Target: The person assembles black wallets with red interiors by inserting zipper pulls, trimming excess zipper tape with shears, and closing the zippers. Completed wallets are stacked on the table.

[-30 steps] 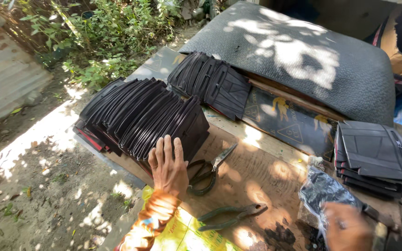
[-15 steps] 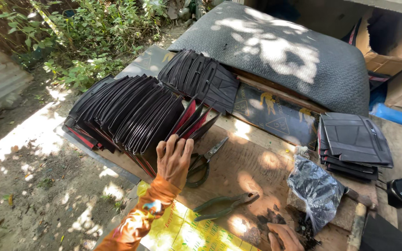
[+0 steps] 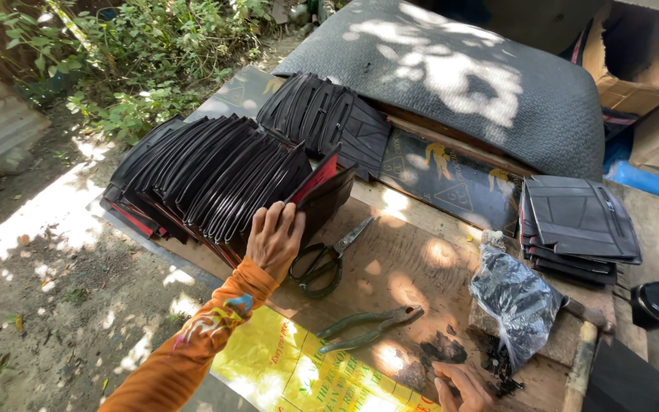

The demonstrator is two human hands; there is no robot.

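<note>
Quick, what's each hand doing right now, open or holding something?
Left hand: open, fingers spread against the row of black wallets.
Right hand: at the bottom edge, holding nothing visible; grip unclear.

Scissors (image 3: 328, 261), green pliers (image 3: 368, 326), and a plastic bag (image 3: 516, 301) lie on the workbench (image 3: 406, 267).

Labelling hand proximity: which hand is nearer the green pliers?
Right. The right hand lies just right of and below the green pliers, near their jaw end. The left hand is farther, up-left, resting on the row of black wallets.
</note>
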